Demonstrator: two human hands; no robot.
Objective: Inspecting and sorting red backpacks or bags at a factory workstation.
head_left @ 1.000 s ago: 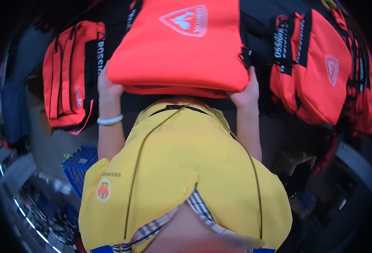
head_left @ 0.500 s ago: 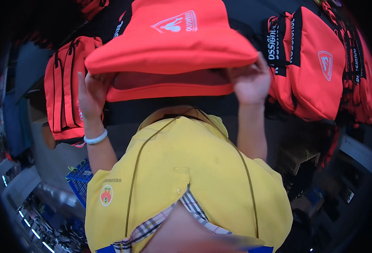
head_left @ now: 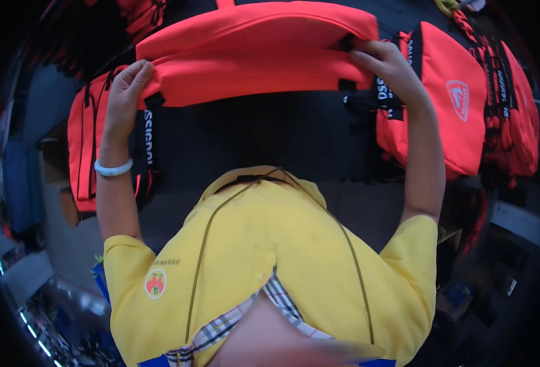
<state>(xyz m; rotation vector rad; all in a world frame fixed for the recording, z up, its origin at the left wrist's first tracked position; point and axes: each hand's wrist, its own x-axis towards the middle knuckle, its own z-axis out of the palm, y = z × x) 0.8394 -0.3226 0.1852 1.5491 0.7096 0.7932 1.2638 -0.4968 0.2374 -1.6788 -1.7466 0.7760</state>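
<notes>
I hold a large red padded bag (head_left: 251, 55) up in front of me with both arms raised. My left hand (head_left: 125, 92), with a pale bangle on the wrist, grips the bag's left end near a black strap. My right hand (head_left: 385, 64) pinches the bag's right end where a black buckle sits. The bag lies flat and wide between the two hands, its top flap folded over. Below the hands my yellow shirt (head_left: 270, 269) fills the lower middle of the view.
More red and black bags hang around: one at the left (head_left: 86, 153) behind my left arm, several at the right (head_left: 466, 104). A dark panel (head_left: 251, 140) lies behind the held bag. A blue crate (head_left: 99, 278) shows at the lower left.
The bag has tipped from facing me to lying flatter and has risen. Both hands slid out to its ends, and my arms stretched higher.
</notes>
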